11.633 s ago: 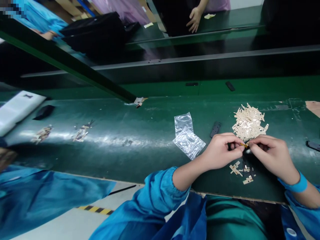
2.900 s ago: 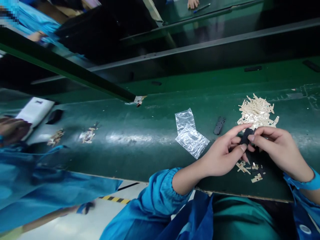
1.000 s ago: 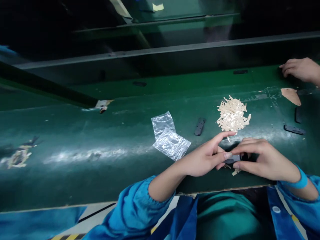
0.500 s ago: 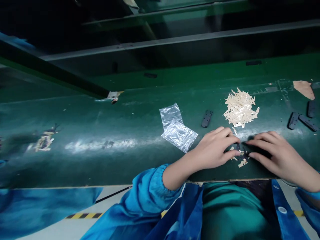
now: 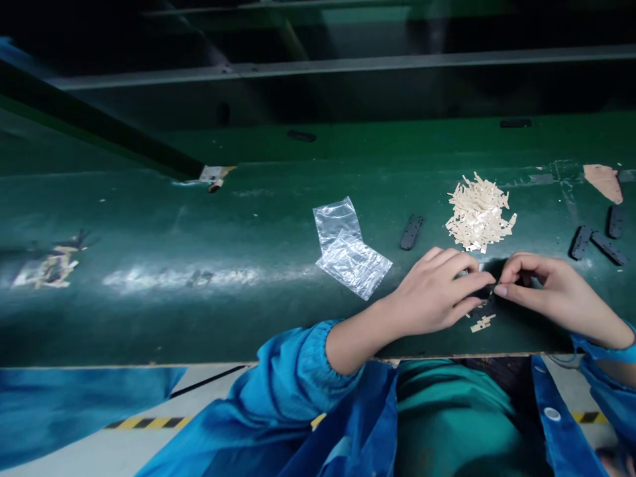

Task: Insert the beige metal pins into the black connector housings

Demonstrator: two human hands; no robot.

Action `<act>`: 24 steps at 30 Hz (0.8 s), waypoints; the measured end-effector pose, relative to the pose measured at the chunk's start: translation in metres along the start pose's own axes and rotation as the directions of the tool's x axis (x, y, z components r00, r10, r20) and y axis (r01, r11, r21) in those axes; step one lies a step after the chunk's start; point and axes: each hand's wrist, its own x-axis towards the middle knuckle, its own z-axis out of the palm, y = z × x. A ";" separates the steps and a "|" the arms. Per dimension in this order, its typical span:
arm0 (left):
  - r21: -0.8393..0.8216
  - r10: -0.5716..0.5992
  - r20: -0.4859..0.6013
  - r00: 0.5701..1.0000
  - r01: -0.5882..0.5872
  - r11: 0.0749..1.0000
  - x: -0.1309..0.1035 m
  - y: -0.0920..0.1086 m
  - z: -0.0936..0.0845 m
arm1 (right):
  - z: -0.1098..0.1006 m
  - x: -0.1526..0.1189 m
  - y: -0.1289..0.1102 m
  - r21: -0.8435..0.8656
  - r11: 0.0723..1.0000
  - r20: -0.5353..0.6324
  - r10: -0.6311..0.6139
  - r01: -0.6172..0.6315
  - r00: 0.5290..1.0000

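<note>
My left hand [image 5: 440, 291] is closed, thumb and fingers round a small black plastic part [image 5: 489, 305] low over the bench, mostly covered by the fingers. My right hand [image 5: 549, 291] pinches thumb against forefinger at the part's right end; what sits in the pinch is too small to make out. Just below the fingers lie a few loose pale flat pieces [image 5: 481, 323]. Beyond both hands rises a heap of similar cream-coloured pieces [image 5: 479, 215], narrow and shiny.
Two clear plastic bags [image 5: 354, 255] overlap left of my hands, with a black strip-shaped part [image 5: 412, 232] beside them. Several more black parts [image 5: 580, 242] lie at the right, near a tan scrap [image 5: 603, 183]. A green post [image 5: 124, 132] meets the bench [image 5: 278, 318] at the left.
My right hand's fingers have drawn together into a pinch and come closer to the left. The left forefinger now reaches further right over the black part. The view has shifted slightly.
</note>
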 end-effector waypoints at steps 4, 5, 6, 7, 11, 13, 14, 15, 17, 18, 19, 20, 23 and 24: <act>-0.076 0.057 -0.206 0.977 -0.074 0.994 0.001 0.002 -0.005 | 0.001 0.009 -0.011 0.212 0.970 0.060 0.112 -0.122 0.992; -0.165 0.008 -0.251 0.968 -0.051 0.985 0.001 0.003 -0.007 | 0.002 0.011 -0.013 0.215 0.969 0.067 0.105 -0.117 0.992; -0.285 -0.078 -0.280 0.957 -0.006 0.959 0.002 0.004 -0.008 | 0.002 0.012 -0.014 0.202 0.975 0.063 0.087 -0.098 0.994; -0.416 -0.187 -0.281 0.941 0.057 0.907 0.003 0.005 -0.009 | 0.003 0.014 -0.016 0.175 0.982 0.055 0.060 -0.069 0.997; -0.734 -0.534 -0.132 0.835 0.279 0.619 0.008 0.003 -0.011 | 0.007 0.021 -0.024 0.035 0.997 0.061 -0.077 0.075 0.995; -0.760 -0.583 -0.090 0.807 0.323 0.564 0.010 0.000 -0.012 | 0.010 0.025 -0.026 0.004 0.992 0.066 -0.123 0.123 0.990; -0.760 -0.594 -0.080 0.800 0.336 0.556 0.011 -0.002 -0.012 | 0.012 0.027 -0.027 0.000 0.990 0.056 -0.140 0.141 0.988; -0.755 -0.601 -0.072 0.796 0.350 0.554 0.012 -0.003 -0.013 | 0.015 0.029 -0.026 0.000 0.988 0.042 -0.154 0.154 0.987; -0.744 -0.622 -0.069 0.780 0.375 0.553 0.012 -0.002 -0.014 | 0.023 0.030 -0.020 0.010 0.984 0.019 -0.180 0.180 0.983; -0.742 -0.633 -0.069 0.771 0.385 0.549 0.011 -0.001 -0.013 | 0.029 0.031 -0.013 0.016 0.981 0.004 -0.192 0.192 0.981; -0.747 -0.654 -0.073 0.753 0.393 0.537 0.009 -0.002 -0.010 | 0.035 0.035 -0.003 0.013 0.978 0.007 -0.208 0.208 0.978; -0.754 -0.679 -0.082 0.729 0.400 0.521 0.008 -0.004 -0.007 | 0.041 0.040 0.009 0.002 0.973 -0.015 -0.232 0.232 0.973; -0.644 -0.643 -0.171 0.747 0.409 0.647 0.004 -0.025 0.011 | 0.051 0.072 0.049 -0.069 0.934 -0.092 -0.356 0.351 0.930; -0.576 -0.585 -0.170 0.793 0.401 0.712 0.004 -0.036 0.017 | 0.051 0.084 0.059 -0.107 0.910 -0.122 -0.412 0.401 0.903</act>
